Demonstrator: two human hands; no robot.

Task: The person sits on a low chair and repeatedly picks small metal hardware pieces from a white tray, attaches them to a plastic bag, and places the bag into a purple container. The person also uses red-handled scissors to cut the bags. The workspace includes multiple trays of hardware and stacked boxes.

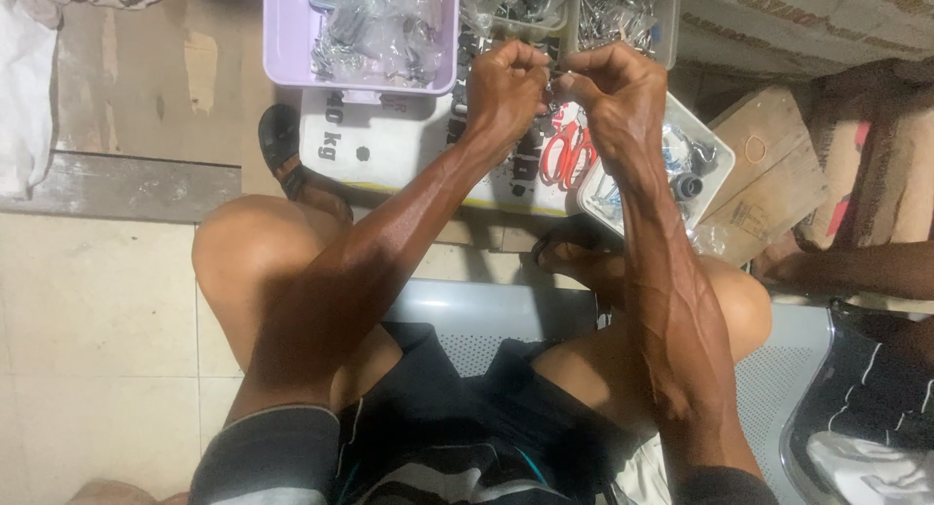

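My left hand (506, 87) and my right hand (613, 91) are raised together over the floor, fingertips meeting around a small metal part (556, 75) pinched between them. The part is mostly hidden by my fingers. Below the hands lies a pair of red-handled scissors (564, 155) on a white sack (389, 145). I sit on a grey metal bench (486, 310) with my knees apart.
A lilac plastic tray (282, 38) holds bagged metal parts. Clear boxes (623, 18) of metal pieces stand behind my hands, and a white tray (696, 164) with small items lies to the right. A wooden board (778, 164) and another person's arm (856, 267) are at the right.
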